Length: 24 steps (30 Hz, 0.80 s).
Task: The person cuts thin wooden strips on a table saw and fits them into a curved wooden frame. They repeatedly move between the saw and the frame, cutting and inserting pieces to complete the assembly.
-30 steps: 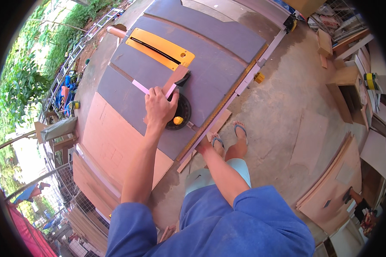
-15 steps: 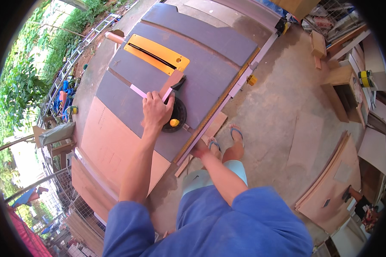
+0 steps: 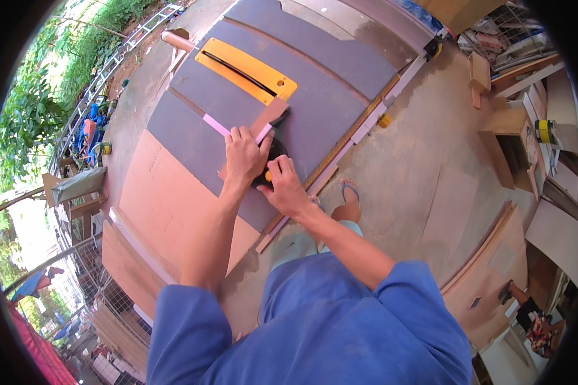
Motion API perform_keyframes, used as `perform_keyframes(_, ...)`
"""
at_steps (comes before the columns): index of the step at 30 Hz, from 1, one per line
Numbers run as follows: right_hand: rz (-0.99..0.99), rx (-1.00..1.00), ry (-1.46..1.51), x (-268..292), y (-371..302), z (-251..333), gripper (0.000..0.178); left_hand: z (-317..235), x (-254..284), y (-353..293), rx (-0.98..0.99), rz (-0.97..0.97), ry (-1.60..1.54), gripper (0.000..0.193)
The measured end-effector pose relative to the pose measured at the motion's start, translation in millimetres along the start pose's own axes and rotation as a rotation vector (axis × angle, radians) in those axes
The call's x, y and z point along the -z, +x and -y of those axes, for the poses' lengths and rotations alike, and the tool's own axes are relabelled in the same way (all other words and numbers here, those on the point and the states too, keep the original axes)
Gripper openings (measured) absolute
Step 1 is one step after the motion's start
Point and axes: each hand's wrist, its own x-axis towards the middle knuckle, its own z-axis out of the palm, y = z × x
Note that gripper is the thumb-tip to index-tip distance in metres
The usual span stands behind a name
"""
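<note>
On the grey top of a table saw [image 3: 321,122] sits a black miter gauge [image 3: 277,149], partly covered by both hands. A short brown piece of wood [image 3: 268,114] lies along its face, its far end at the yellow insert plate [image 3: 247,70]. My left hand [image 3: 243,157] is closed over the wood and the gauge's face, thumb on the gauge side. My right hand [image 3: 288,191] has its fingers wrapped round the gauge's yellow knob [image 3: 269,176]. A light metal bar [image 3: 216,125] runs out ahead of the left fingers. No blade is visible above the slot.
A wide wooden board [image 3: 167,196] adjoins the saw top on the left. The rip fence rail [image 3: 359,131] edges its right side. Plywood sheets [image 3: 488,253] and an open wooden box [image 3: 507,151] stand at right. Another person [image 3: 539,327] is at lower right.
My right hand has come up from beside the saw's near edge onto the yellow knob. The left hand keeps its hold, and the view has shifted slightly.
</note>
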Motion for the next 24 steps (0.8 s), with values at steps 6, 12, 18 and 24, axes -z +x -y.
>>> perform_keyframes(6,-0.177,0.019,-0.023,-36.8,14.5,-18.3,0.024,4.9,-0.2,-2.4,0.072,0.035,-0.034,0.049)
perform_keyframes(12,-0.254,0.025,-0.044,-42.0,23.4,-14.7,0.021,10.6,1.5,3.0,0.113,0.077,-0.052,0.055)
perform_keyframes(18,-0.266,0.018,-0.022,-52.0,39.1,-11.8,0.020,23.7,2.9,14.4,0.121,0.068,-0.051,0.053)
perform_keyframes(24,-0.261,0.018,-0.004,-69.8,67.4,-9.3,0.020,49.8,7.8,36.8,0.112,0.083,-0.053,0.050)
